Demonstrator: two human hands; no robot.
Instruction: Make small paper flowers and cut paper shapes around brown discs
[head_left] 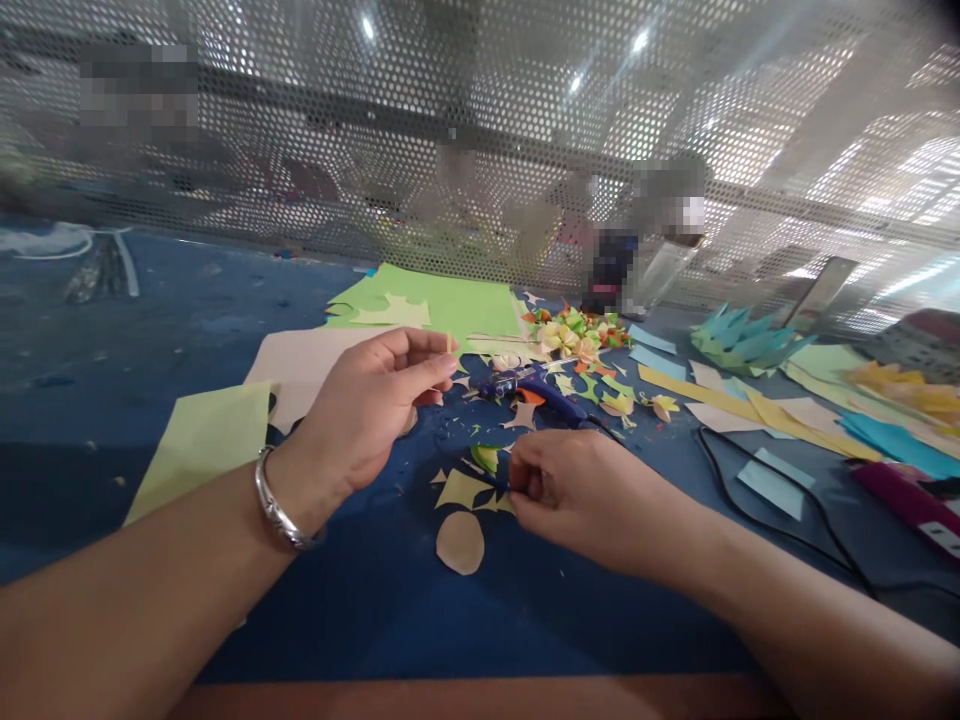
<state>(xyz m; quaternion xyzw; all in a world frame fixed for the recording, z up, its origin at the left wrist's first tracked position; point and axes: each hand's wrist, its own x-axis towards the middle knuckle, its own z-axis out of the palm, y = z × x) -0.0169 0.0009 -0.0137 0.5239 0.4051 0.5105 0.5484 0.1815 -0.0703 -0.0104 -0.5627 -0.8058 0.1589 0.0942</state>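
Observation:
My left hand [375, 400] is raised over the table, thumb and forefinger pinched on a small pale yellow paper strip [450, 345]. My right hand [577, 490] is lower, its fingers curled closed at a thin dark-blue tool with a slim pale tip [491, 483]; the tool's kind and most of the grip are hidden. Just left of those fingers lies a green and yellow paper petal piece [486, 458]. Below it are pale yellow cut scraps [459, 489] and a beige paper oval [460, 543]. A blue glue gun [555, 400] lies beyond my hands.
Green paper [450, 295], a yellow sheet [202, 440] and folded paper flowers [574, 335] are around the blue table. At right are paper strips [705, 393], a teal paper flower [742, 340], a black cord [787, 540] and a purple tool [907, 505]. Perforated metal [300, 180] stands behind.

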